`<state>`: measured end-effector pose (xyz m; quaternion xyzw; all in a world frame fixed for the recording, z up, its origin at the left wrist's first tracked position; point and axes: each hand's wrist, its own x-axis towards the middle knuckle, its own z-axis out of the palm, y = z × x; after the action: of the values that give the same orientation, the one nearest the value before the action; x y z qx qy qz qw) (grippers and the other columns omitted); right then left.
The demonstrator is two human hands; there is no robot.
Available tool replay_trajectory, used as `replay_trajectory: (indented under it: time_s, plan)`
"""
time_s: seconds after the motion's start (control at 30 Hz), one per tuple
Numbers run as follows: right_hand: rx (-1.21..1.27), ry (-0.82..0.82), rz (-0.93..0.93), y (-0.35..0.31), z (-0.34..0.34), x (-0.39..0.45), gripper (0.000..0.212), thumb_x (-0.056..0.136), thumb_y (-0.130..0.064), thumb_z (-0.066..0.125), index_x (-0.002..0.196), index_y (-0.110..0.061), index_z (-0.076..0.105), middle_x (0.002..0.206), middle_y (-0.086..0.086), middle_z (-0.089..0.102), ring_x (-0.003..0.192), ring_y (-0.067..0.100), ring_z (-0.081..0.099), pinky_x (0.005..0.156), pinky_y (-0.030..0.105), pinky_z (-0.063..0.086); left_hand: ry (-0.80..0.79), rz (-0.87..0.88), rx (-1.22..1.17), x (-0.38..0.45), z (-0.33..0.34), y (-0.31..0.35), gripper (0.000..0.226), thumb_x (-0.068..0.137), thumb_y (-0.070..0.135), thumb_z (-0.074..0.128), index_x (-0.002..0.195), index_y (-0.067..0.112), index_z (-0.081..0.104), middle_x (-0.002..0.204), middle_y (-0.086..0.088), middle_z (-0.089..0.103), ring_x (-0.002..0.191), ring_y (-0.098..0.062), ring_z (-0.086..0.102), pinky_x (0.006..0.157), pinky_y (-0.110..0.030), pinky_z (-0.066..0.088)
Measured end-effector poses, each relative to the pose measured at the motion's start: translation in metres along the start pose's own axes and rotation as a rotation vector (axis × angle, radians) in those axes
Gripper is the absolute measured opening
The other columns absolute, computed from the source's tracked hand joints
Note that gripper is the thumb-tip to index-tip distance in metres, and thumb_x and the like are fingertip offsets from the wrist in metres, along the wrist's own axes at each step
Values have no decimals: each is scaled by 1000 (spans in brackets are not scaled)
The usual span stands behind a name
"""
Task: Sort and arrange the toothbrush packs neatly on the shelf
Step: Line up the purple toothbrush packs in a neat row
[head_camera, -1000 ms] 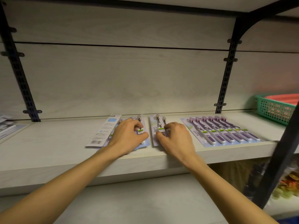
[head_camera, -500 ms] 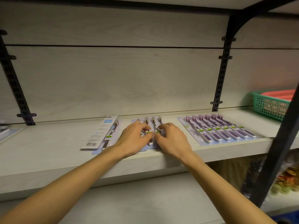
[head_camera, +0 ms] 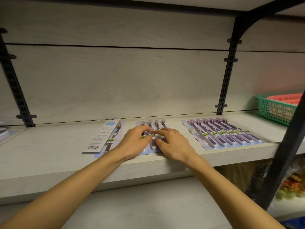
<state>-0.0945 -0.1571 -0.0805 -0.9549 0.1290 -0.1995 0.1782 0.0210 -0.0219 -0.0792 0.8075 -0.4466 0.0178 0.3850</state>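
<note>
Both my hands rest on a group of toothbrush packs [head_camera: 152, 124] lying flat at the middle of the pale wooden shelf [head_camera: 49, 146]. My left hand [head_camera: 134, 142] lies with bent fingers over the left packs. My right hand [head_camera: 173, 144] touches the right packs, its fingertips meeting those of the left hand. A pack turned face down [head_camera: 103, 136], showing a barcode, lies to the left and overlaps another pack [head_camera: 115, 134]. To the right sits a tidy row of purple toothbrush packs [head_camera: 222, 133].
A green mesh basket [head_camera: 272, 109] holding a red basket [head_camera: 287, 98] stands at the far right of the shelf. A black diagonal post [head_camera: 283, 154] crosses the right foreground. Black wall rails [head_camera: 226, 76] run up the back panel. More packs [head_camera: 6, 133] peek in at far left.
My hands have come together, sliding the two middle groups of packs side by side into one block. The view has shifted slightly to the right.
</note>
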Motion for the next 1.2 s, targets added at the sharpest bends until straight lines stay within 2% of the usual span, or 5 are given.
replay_trajectory:
  time_s: [0.23,0.4,0.73,1.0,1.2]
  plan:
    - [-33,51,53,-9,-7,2,54,96,-51,51,144,-25,52,151,3,47,139,26,41,111,46,38,229,74,117,-4,-22,3,22,94,30,58,114,33,66,125,14,62,118,-10,53,99,-31,43]
    - [-94,-130,59,-28,-5,9,69,92,-71,43,148,-30,45,158,3,37,144,30,31,113,58,29,64,-207,517,-16,-60,-27,39,90,42,59,125,27,60,138,2,54,127,-24,47,97,-35,40]
    - [-159,-191,19,-37,5,10,69,91,-76,34,144,-34,46,151,-2,44,141,28,34,110,58,27,147,-272,435,-35,-76,-41,35,92,32,57,126,28,61,127,-2,64,115,-28,58,87,-32,43]
    - [-157,-174,17,-36,6,9,67,92,-73,35,144,-33,46,151,-1,44,140,27,35,111,57,27,262,-380,-51,-16,-83,-41,31,86,6,57,106,24,73,108,-2,71,103,-21,65,90,-30,50]
    - [-162,-172,12,-34,8,10,67,93,-72,35,146,-32,44,152,-1,43,140,26,36,111,56,28,252,-351,146,-31,-81,-54,23,92,18,59,109,26,73,125,4,67,116,-20,61,87,-25,42]
